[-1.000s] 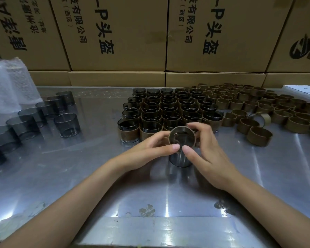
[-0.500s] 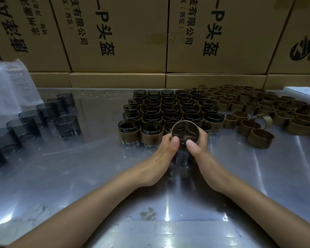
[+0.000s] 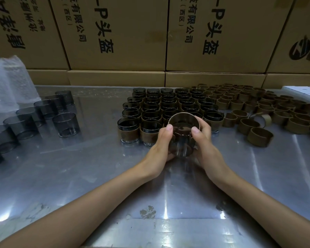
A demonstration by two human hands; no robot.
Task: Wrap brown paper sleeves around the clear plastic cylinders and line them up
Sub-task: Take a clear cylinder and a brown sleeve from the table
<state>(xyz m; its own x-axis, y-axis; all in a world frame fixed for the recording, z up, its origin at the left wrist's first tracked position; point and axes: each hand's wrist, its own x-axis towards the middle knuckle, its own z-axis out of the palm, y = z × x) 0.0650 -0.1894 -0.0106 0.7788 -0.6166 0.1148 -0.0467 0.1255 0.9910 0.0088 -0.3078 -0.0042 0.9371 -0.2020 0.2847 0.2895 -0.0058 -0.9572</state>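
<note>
A clear smoky plastic cylinder (image 3: pixel 182 147) stands on the metal table (image 3: pixel 97 172) at centre, with a brown paper sleeve (image 3: pixel 183 116) sitting around its upper rim. My left hand (image 3: pixel 160 145) and my right hand (image 3: pixel 203 140) hold the sleeve from both sides, thumbs on the near rim and fingers curled behind. Just behind it stand rows of sleeved cylinders (image 3: pixel 150 113). Bare cylinders (image 3: pixel 65 124) wait at the left.
Several loose brown sleeves (image 3: pixel 259 138) lie scattered at the right. A bubble-wrap bag (image 3: pixel 5 90) sits far left. Stacked cardboard boxes (image 3: pixel 118 33) wall off the back edge. A white sheet (image 3: pixel 301 91) lies at far right.
Both hands have carried the sleeve down over the cylinder's top and closed in around it; the thumbs moved apart to the rim's two sides.
</note>
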